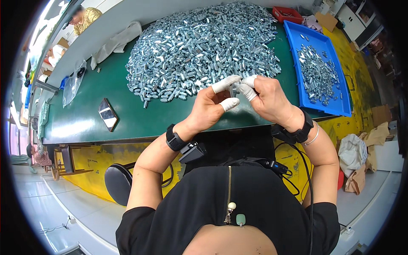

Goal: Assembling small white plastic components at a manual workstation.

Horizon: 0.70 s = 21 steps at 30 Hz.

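Note:
My left hand and my right hand meet above the near edge of the green table, in front of a large heap of small silvery metal pieces. White finger covers wrap the thumb and fingertips of both. Between the left thumb and index finger is one small silvery metal piece, partly hidden by the fingers. The right fingertips are pinched together at its right side, touching it or very close. Whether they hold a second piece I cannot make out.
A blue tray with more metal pieces stands at the right, a red bin behind it. A phone and a clear plastic bag lie on the left. Beside me is a black stool. Another person sits far left.

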Motion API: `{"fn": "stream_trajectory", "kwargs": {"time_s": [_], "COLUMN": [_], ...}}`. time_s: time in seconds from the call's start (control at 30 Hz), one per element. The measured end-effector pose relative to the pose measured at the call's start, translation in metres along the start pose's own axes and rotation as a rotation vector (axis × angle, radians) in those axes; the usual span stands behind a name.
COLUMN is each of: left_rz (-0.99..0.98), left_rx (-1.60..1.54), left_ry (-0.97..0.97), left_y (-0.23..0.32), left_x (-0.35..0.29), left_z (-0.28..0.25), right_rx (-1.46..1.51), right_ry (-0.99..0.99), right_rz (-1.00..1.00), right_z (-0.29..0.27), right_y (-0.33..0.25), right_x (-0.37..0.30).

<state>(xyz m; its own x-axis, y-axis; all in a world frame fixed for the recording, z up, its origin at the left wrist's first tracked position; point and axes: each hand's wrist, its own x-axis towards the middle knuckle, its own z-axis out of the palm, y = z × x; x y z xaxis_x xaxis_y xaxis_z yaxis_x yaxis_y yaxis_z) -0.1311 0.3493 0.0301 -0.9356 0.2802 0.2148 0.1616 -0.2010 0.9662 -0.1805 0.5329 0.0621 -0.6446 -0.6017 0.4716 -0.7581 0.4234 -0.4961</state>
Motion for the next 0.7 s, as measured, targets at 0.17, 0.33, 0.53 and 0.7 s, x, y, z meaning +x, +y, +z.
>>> {"fn": "stream_trajectory", "kwargs": {"time_s": [0.17, 0.33, 0.53, 0.7], "left_rz": [0.015, 0.062, 0.089, 0.062], "left_rx": [0.021, 0.066, 0.103, 0.168], "left_ry": [0.014, -0.016, -0.035, -0.086], "left_y": [-0.004, -0.008, -0.001, 0.006], "left_x": [-0.003, -0.002, 0.002, 0.009], "left_z": [0.0, -0.003, -0.002, 0.001], "right_rx": [0.181, 0.361, 0.531, 0.532], "right_ry": [-0.06, -0.173, -0.194, -0.178], "right_rz": [0.223, 0.345, 0.482, 0.513], "right_z": [0.001, 0.0, 0.0, -0.006], "right_y": [-0.008, -0.007, -0.004, -0.006], "right_x": [-0.001, -0.002, -0.007, -0.012]}}
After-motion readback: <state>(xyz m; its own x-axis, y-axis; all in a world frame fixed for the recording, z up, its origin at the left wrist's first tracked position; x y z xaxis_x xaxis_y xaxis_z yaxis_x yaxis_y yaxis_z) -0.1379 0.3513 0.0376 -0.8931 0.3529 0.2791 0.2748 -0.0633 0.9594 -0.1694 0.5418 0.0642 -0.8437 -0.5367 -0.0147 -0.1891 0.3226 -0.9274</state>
